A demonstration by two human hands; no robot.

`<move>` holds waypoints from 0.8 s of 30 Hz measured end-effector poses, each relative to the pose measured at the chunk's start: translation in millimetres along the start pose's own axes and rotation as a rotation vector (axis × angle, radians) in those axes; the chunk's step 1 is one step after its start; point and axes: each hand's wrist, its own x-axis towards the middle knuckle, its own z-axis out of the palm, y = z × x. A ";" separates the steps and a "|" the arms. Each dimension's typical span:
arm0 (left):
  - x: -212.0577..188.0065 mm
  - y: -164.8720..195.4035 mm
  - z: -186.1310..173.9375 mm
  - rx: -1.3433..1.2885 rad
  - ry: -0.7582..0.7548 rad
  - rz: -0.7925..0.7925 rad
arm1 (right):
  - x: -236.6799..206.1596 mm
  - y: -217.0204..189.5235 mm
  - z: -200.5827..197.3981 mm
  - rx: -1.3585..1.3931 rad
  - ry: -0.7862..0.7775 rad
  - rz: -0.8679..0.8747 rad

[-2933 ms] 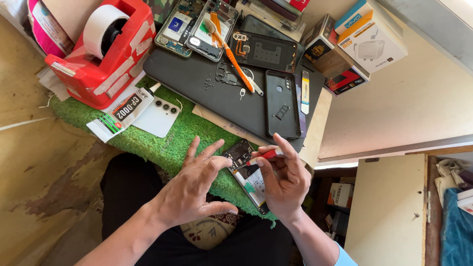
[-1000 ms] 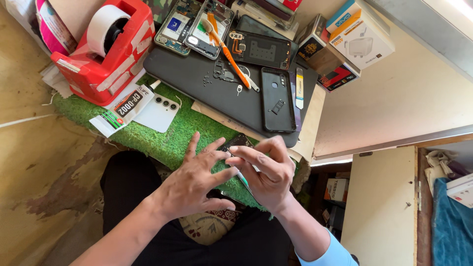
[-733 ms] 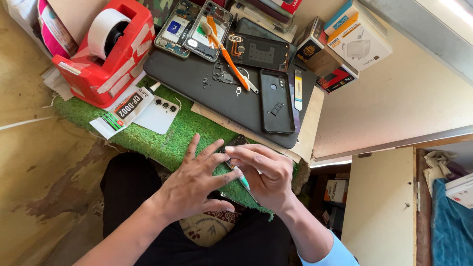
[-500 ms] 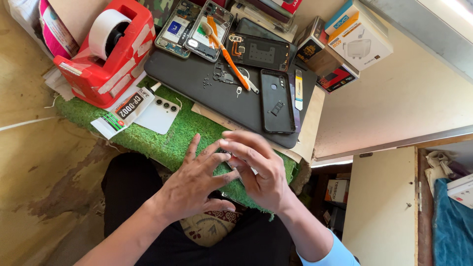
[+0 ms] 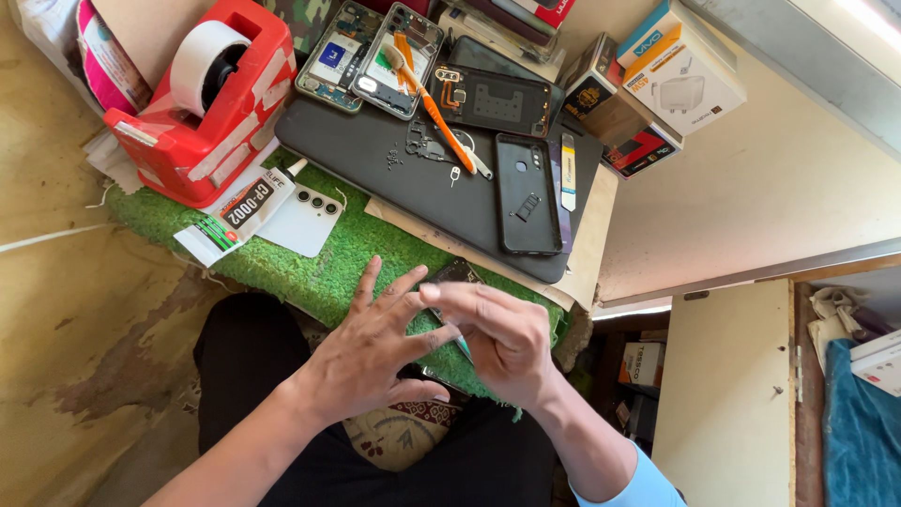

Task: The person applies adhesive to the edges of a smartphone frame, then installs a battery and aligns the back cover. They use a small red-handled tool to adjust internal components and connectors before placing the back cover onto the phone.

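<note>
1. We see our two hands meet low in the middle of the view, over the near edge of the green mat. The left hand (image 5: 371, 343) spreads its fingers wide and props a small dark phone (image 5: 454, 274) from beneath, thumb and fingertips touching it.
2. The right hand (image 5: 497, 338) curls over the phone from the other side, its fingers bent and pressed onto the phone's top; a thin teal tool tip (image 5: 464, 350) pokes out under the palm. Most of the phone is hidden between the hands.
3. Under the hands lies one shaggy green mat (image 5: 347, 253), like fake turf, on the table (image 5: 741, 202), whose top is smooth and pale.
4. On the mat rest one flat white phone back cover (image 5: 305, 218) with three round camera holes, and one printed paper packet (image 5: 235, 214).
5. Beyond them sits one smooth black rectangular pad (image 5: 394, 174). It bears one black phone shell (image 5: 526, 192), one orange-handled brush (image 5: 436, 108) and a scatter of small metal parts.
6. At the pad's far edge we count two opened phones (image 5: 371, 56) with bare circuit boards, and one dark frame (image 5: 493, 99).
7. To the left stands one chunky red plastic tape dispenser (image 5: 211, 103) holding one white roll.
8. To the right, several cardboard boxes (image 5: 671, 80) are stacked together.
</note>
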 end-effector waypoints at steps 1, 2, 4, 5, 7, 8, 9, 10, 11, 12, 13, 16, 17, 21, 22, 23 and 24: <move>0.5 0.0 -0.3 -0.014 0.016 0.006 | -2.3 0.5 1.5 -0.032 0.065 -0.029; 0.8 0.5 -0.7 -0.014 -0.002 -0.009 | -4.6 1.0 3.5 -0.064 0.132 -0.056; 2.2 1.8 -1.2 -0.010 -0.029 -0.041 | -4.9 4.0 6.1 -0.178 0.231 -0.088; 2.8 1.9 -1.8 -0.002 -0.032 -0.042 | -3.6 5.9 7.1 -0.258 0.263 -0.087; 2.9 2.8 -2.8 0.008 -0.042 -0.043 | -4.4 5.9 7.4 -0.320 0.267 -0.101; 3.9 2.8 -2.9 0.007 -0.037 -0.038 | -5.5 4.9 4.6 -0.301 0.241 -0.121; 4.9 2.9 -3.0 0.007 -0.032 -0.033 | -5.8 4.5 2.7 -0.282 0.214 -0.142; 5.7 3.3 -2.8 0.005 -0.027 -0.030 | -5.1 5.6 0.9 -0.183 0.161 -0.065; 6.5 3.9 -2.5 -0.004 -0.008 -0.017 | -4.5 7.1 -1.2 -0.084 0.109 0.012; 7.8 3.6 -2.5 -0.010 0.011 -0.002 | -4.2 8.6 -1.3 0.015 0.056 0.087; 9.3 2.8 -2.7 -0.015 0.033 0.013 | -4.7 9.5 0.5 -0.035 0.102 0.003; 7.6 2.9 -3.7 -0.064 -0.032 -0.049 | -10.0 9.5 4.9 -0.186 0.222 -0.160; 7.5 2.7 -3.3 -0.061 -0.039 -0.054 | -9.7 9.7 6.1 -0.242 0.255 -0.167; 7.8 4.0 -3.5 -0.051 -0.045 -0.051 | -2.7 3.5 10.8 -0.307 0.272 -0.216; 8.5 3.7 -3.5 -0.048 -0.038 -0.047 | -0.8 2.2 8.2 -0.194 0.202 -0.180; 9.1 3.3 -3.3 -0.040 -0.030 -0.033 | -0.4 1.3 5.1 -0.082 0.132 -0.139; 9.2 3.5 -2.5 -0.038 -0.024 -0.020 | -1.9 0.8 2.6 0.030 0.062 -0.091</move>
